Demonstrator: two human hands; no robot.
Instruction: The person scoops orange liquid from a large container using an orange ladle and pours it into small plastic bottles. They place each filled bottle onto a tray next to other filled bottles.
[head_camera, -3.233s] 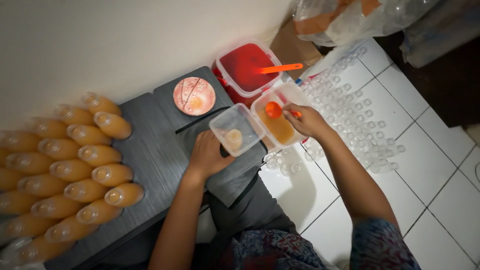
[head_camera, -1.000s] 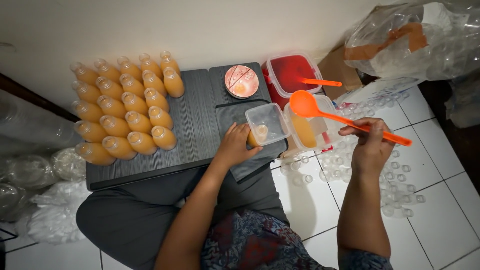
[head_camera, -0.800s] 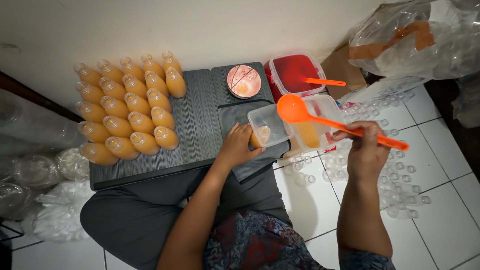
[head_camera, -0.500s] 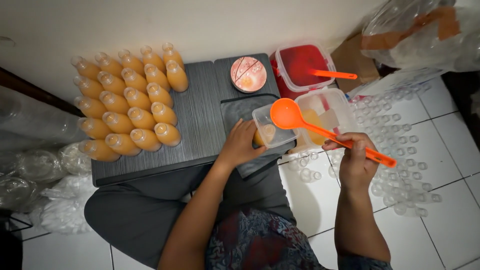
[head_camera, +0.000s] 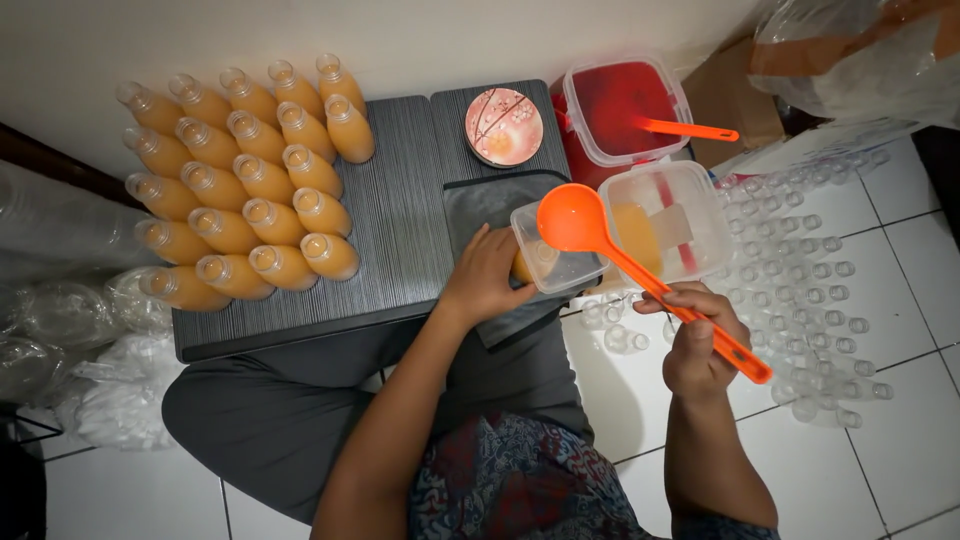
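Observation:
My left hand (head_camera: 487, 281) grips the near side of a small clear plastic container (head_camera: 553, 262) with a little orange liquid in it, on a dark board at the edge of the low grey table (head_camera: 400, 225). My right hand (head_camera: 698, 340) holds an orange ladle (head_camera: 640, 277) by its handle; its bowl hovers over the small container. A larger clear tub (head_camera: 668, 221) with orange liquid sits just right of it.
Several filled orange bottles (head_camera: 243, 185) stand at the table's left. A round patterned lid (head_camera: 504, 126) lies at the back. A red tub (head_camera: 622, 108) holds another orange spoon. Empty clear bottles (head_camera: 810, 270) cover the tiled floor at right; plastic bags lie at left.
The ladle has swung from above the large tub leftward and down over the small container. My left hand has stayed on the container.

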